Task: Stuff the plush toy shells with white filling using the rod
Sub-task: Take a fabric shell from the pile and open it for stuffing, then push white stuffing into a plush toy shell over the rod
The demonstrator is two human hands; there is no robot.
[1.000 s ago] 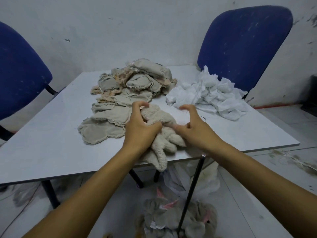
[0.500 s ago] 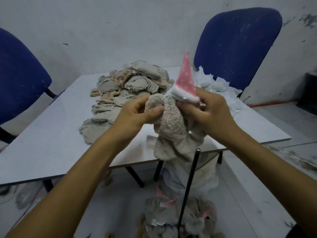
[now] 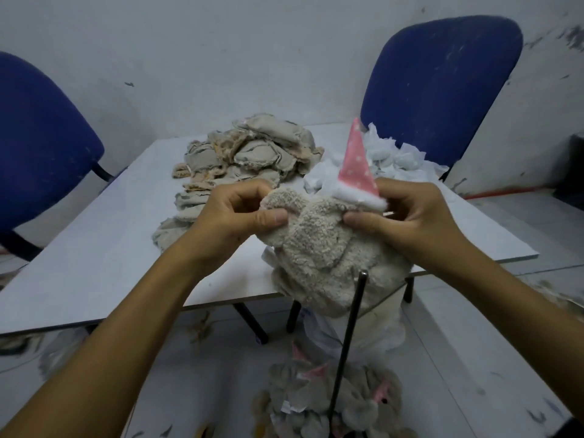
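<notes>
I hold a beige fleecy plush toy (image 3: 325, 251) with a pink dotted cone hat (image 3: 357, 165) above the table's near edge. My left hand (image 3: 240, 213) pinches its upper left part between thumb and fingers. My right hand (image 3: 407, 216) pinches it just below the hat's white brim. A thin black rod (image 3: 347, 339) stands upright below the toy, its top end just in front of the toy's lower part. White filling (image 3: 401, 159) lies heaped at the table's far right. A heap of flat beige shells (image 3: 249, 153) covers the table's far middle.
The white table (image 3: 94, 248) has bare surface on its left half. Two blue chairs stand behind it, one at the left (image 3: 38, 147), one at the right (image 3: 442, 83). Several plush toys (image 3: 319, 403) lie on the floor around the rod's base.
Both hands lifted the plush toy off the table's near edge and turned it, so its pink hat now points up. The grip shifted to pinches at the top.
</notes>
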